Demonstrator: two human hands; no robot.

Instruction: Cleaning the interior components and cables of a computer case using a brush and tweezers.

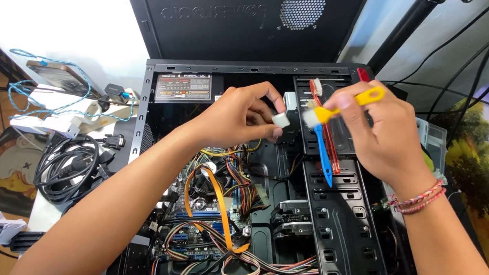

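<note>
Forearms come in from the bottom edge over the open PC case point(280, 74), so the side panel's already off and the motherboard point(206, 216) with its orange flat cable point(218, 199) and ribbon cables point(250, 266) is all exposed, but the two plugs up top aren't joined yet as far as I can tell. Left hand point(238, 114) is mostly curled, pinching a small white connector point(280, 120) between thumb and fingertips just above the drive bay rack point(335, 224), while the right hand point(382, 136) is closed around a yellow and white connector point(327, 111) with blue and red flat cables point(327, 154) hanging off it, just beside the white one and not touching.
</note>
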